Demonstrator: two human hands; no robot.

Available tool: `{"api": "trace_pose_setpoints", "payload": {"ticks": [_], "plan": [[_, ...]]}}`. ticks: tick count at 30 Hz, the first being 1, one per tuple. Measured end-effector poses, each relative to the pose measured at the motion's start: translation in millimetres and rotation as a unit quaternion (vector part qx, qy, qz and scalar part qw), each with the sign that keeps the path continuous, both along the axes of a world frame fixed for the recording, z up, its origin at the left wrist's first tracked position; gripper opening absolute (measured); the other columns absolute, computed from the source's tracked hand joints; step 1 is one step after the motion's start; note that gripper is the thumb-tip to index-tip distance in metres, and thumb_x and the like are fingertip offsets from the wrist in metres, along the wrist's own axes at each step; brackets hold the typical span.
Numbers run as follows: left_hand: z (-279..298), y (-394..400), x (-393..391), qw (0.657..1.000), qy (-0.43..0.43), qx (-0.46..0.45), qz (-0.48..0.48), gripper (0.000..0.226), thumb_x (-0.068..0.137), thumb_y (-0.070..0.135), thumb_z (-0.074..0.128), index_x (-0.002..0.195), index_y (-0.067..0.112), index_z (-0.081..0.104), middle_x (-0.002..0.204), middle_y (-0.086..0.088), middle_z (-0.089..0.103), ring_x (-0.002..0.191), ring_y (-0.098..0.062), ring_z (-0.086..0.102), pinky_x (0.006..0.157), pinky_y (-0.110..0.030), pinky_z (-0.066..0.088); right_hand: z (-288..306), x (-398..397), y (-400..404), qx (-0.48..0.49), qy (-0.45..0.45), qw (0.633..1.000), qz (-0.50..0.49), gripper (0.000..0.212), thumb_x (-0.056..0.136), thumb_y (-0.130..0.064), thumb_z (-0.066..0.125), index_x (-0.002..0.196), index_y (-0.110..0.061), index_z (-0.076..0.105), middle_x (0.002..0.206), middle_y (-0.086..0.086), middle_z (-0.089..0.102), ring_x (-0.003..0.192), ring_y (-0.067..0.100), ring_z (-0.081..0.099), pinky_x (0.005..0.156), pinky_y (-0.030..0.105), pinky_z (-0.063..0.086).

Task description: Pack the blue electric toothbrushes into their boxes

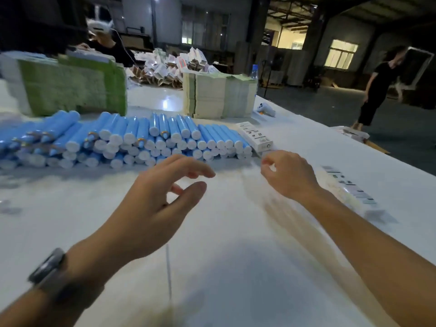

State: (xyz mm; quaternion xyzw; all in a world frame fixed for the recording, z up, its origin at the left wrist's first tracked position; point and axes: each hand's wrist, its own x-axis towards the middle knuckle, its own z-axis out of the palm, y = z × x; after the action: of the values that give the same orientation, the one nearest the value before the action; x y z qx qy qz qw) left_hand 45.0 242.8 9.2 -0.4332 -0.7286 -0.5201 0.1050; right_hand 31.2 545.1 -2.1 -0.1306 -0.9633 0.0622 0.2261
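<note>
While both hands hover above the white tabletop, neither holds anything: the left hand has its fingers loosely spread and slightly curled, reaching toward the pile, and the right hand hangs with its fingers bent inward, thumb and forefinger close together but with nothing between them that I can see

In the head view, the one view there is, the toothbrushes lie in a stacked heap just beyond the left hand, blue barrels with white end caps facing the person, several layers deep. They are too many to count exactly; I judge several dozen. One white box lies at the right end of the heap, just beyond the right hand, and a second box, blurred, lies to the right of the right forearm. Two stacks of flat cartons stand behind the heap, with a larger green-edged stack to the left

Each toothbrush looks stiff, smooth and light, so it is likely to roll and to slip if pinched at the cap. Taking one off the top by the middle of the barrel, fingers round it, seems safest, since pulling from low down could set the heap rolling. The box is thin card and would crush under a hard squeeze; hold it by its long sides
</note>
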Motion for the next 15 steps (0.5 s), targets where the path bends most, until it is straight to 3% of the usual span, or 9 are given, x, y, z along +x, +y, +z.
{"api": "trace_pose_setpoints", "payload": {"ticks": [2, 4, 7, 10, 13, 15], "plan": [[6.1, -12.8, -7.2, 0.999, 0.015, -0.005, 0.04, 0.016, 0.09, 0.037, 0.051, 0.098, 0.04, 0.065, 0.102, 0.018, 0.067, 0.103, -0.009, 0.064, 0.074, -0.014, 0.049, 10.2, -2.7, -61.7, -0.065, 0.016, 0.987, 0.144, 0.015, 0.09, -0.032, 0.059, 0.081, -0.025, 0.069, 0.078, -0.009, 0.068, 0.075, 0.013, 0.062, 0.067, 0.031, 0.049], [8.2, -33.6, -20.5, 0.993, 0.043, -0.029, 0.107, 0.016, 0.09, 0.025, 0.054, 0.094, 0.035, 0.066, 0.091, 0.016, 0.067, 0.093, -0.006, 0.064, 0.068, -0.014, 0.048, 19.1, -3.4, -123.6, -0.125, 0.012, 0.956, 0.264, 0.025, 0.088, -0.037, 0.059, 0.068, -0.022, 0.063, 0.062, -0.007, 0.063, 0.062, 0.01, 0.057, 0.059, 0.029, 0.045], [4.0, -79.3, -50.0, 0.966, 0.012, -0.051, 0.252, 0.019, 0.087, 0.015, 0.055, 0.083, 0.031, 0.065, 0.084, 0.011, 0.069, 0.081, -0.008, 0.063, 0.074, -0.022, 0.049, 21.9, -12.4, -200.1, -0.211, -0.004, 0.908, 0.362, 0.031, 0.083, -0.041, 0.056, 0.066, -0.016, 0.061, 0.061, -0.001, 0.063, 0.061, 0.014, 0.058, 0.062, 0.03, 0.045], [-2.5, -130.1, -70.0, 0.914, -0.069, -0.074, 0.392, 0.029, 0.091, 0.009, 0.059, 0.078, 0.034, 0.062, 0.086, -0.001, 0.071, 0.084, -0.024, 0.064, 0.083, -0.034, 0.051, 11.4, -27.8, -255.6, -0.282, -0.015, 0.874, 0.396, 0.028, 0.089, -0.028, 0.063, 0.068, -0.009, 0.064, 0.063, 0.006, 0.064, 0.065, 0.023, 0.061, 0.068, 0.04, 0.052], [-6.7, -165.4, -78.0, 0.873, -0.101, -0.096, 0.468, 0.024, 0.092, 0.012, 0.057, 0.082, 0.033, 0.063, 0.093, -0.004, 0.072, 0.09, -0.028, 0.065, 0.084, -0.036, 0.051, -3.5, -41.1, -290.8, -0.327, -0.034, 0.851, 0.409, 0.026, 0.089, -0.023, 0.062, 0.071, -0.005, 0.066, 0.066, 0.01, 0.064, 0.07, 0.027, 0.062, 0.074, 0.045, 0.052], [-5.4, -176.0, -80.0, 0.864, -0.111, -0.087, 0.483, 0.025, 0.092, 0.011, 0.057, 0.08, 0.033, 0.063, 0.093, -0.003, 0.072, 0.09, -0.027, 0.065, 0.084, -0.034, 0.051, -10.1, -46.4, -306.3, -0.339, -0.045, 0.84, 0.422, 0.025, 0.089, -0.024, 0.062, 0.071, -0.007, 0.066, 0.067, 0.008, 0.065, 0.071, 0.026, 0.062, 0.076, 0.046, 0.052]]}}
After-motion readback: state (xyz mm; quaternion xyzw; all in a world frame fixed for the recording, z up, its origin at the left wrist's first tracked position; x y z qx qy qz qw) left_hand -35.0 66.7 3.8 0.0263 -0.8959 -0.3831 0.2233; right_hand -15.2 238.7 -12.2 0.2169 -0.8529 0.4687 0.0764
